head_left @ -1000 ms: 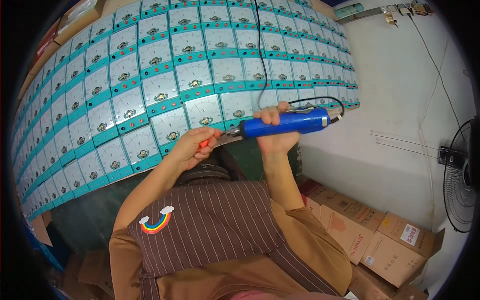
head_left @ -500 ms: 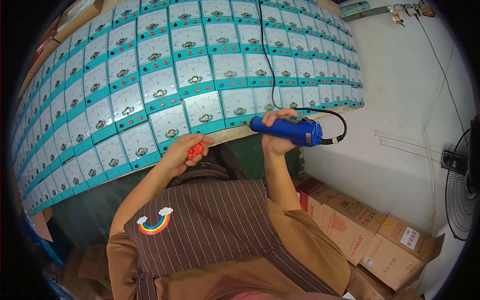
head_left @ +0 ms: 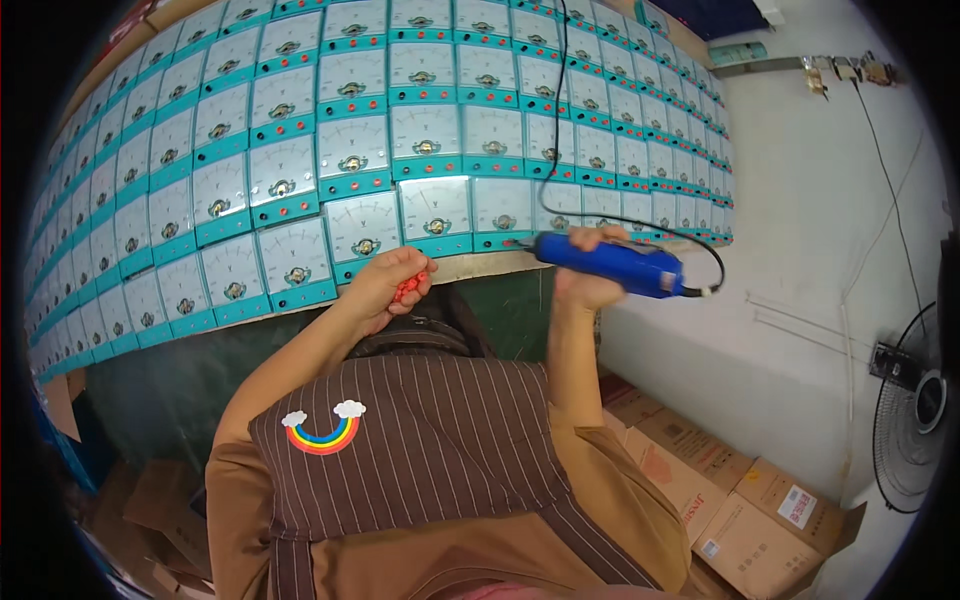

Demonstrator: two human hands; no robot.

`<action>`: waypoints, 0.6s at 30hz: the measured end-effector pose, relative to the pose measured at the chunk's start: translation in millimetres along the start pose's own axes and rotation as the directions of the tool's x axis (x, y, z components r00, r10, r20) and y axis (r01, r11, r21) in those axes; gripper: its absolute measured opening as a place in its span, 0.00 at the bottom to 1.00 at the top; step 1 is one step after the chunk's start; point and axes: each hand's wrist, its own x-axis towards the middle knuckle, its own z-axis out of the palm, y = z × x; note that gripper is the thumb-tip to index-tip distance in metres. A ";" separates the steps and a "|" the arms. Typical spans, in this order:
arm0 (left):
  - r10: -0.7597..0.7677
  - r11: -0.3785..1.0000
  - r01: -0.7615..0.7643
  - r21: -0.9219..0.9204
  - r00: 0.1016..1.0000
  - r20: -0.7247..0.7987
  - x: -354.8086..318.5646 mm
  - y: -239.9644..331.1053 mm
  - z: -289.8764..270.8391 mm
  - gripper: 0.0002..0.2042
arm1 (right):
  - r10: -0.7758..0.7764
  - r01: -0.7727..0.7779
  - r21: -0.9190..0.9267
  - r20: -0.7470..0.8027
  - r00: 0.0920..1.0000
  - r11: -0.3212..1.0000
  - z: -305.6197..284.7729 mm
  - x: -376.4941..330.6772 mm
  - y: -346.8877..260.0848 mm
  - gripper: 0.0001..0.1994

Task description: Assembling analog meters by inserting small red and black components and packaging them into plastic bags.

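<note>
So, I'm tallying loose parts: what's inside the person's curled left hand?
Several small red pieces show in the left hand. Anything deeper in the palm is covered by the hand itself, so the total can't be told.

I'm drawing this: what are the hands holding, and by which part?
Right hand: blue tool, around its body. Left hand: small red pieces, held in a bunch.

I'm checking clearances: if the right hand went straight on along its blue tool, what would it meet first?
Probably the teal base of the front-row meter just ahead, near its red terminal. The blue tool in the right hand points there; the exact depth is unclear.
</note>
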 end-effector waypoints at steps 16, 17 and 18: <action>0.050 0.978 -0.049 -0.201 0.999 -0.002 -5.6 -1.8 12.0 0.10 | 0.105 -0.129 0.027 0.429 0.897 0.991 90.4 -52.0 19.4 0.30; 0.062 0.974 -0.055 -0.218 0.998 0.028 -6.1 -1.1 8.3 0.10 | 0.151 -0.205 0.072 0.452 0.879 0.976 94.0 -49.1 18.1 0.23; 0.076 0.970 -0.060 -0.234 0.995 0.057 -7.0 -1.1 5.0 0.10 | 0.155 -0.209 0.070 0.455 0.877 0.975 93.6 -47.1 17.1 0.23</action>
